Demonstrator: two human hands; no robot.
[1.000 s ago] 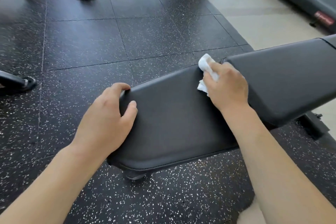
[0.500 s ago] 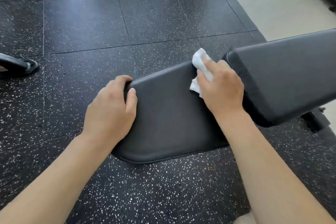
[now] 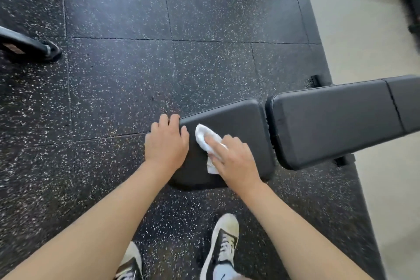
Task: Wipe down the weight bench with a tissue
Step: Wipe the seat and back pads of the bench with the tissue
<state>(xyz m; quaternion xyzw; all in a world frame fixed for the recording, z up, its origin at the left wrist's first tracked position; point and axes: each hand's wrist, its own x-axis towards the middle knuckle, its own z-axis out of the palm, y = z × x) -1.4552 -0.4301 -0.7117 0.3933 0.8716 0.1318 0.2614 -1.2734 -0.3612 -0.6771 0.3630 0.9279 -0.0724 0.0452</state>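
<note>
The black padded bench (image 3: 318, 125) runs from the middle of the view out toward 3 o'clock, in two pads with a narrow gap between them: the seat pad (image 3: 236, 120) near the centre and the longer back pad (image 3: 336, 120) beyond it to the right. The left hand (image 3: 167, 141) rests on the seat pad's 9 o'clock end, its fingers (image 3: 173, 118) curled over the far corner edge and the thumb lying on the top surface, so it grips the pad's end. The right hand (image 3: 235, 161) presses a white tissue (image 3: 205, 137) onto the seat pad, just beside the left hand at its 3 o'clock; the forefinger lies straight along the crumpled tissue, the other fingers bend over its near part, and a fold of tissue sticks out below the hand at the thumb side. Whether the thumb pinches it I cannot tell. The tissue lies on the top of the seat pad, its free end pointing to 11 o'clock. The floor (image 3: 136, 70) is dark speckled rubber tile, giving way to a pale floor (image 3: 375, 41) at 2 o'clock. A black equipment foot (image 3: 29, 46) sits at 9 to 10 o'clock, well apart from the bench. Two shoes (image 3: 223, 245), pale with dark panels, stand at 6 o'clock near the seat pad's end.
</note>
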